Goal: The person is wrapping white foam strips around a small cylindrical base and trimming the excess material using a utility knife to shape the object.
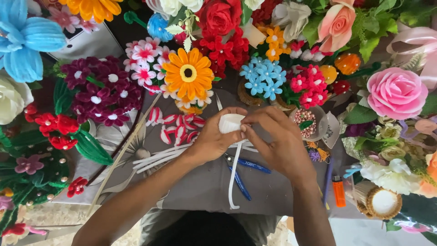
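My left hand (214,139) and my right hand (277,141) meet over the middle of the grey work mat (195,187). Between their fingertips is a white pipe-cleaner coil (231,123), wound into a small rounded shape, with its loose white tail (234,175) hanging down toward me. Both hands pinch the coil, the left from the left side, the right from the right. Under my hands lie blue-handled pliers (248,171). A bundle of straight white pipe cleaners (157,157) lies to the left of my left wrist.
Handmade pipe-cleaner flowers ring the mat: an orange daisy (188,73), purple blooms (102,93), light-blue blossoms (261,77), a pink rose (396,93). Red-and-white petals (175,127) lie left of the coil. A bead dish (306,122), an orange lighter (338,191) and a wooden stick (120,157) are nearby.
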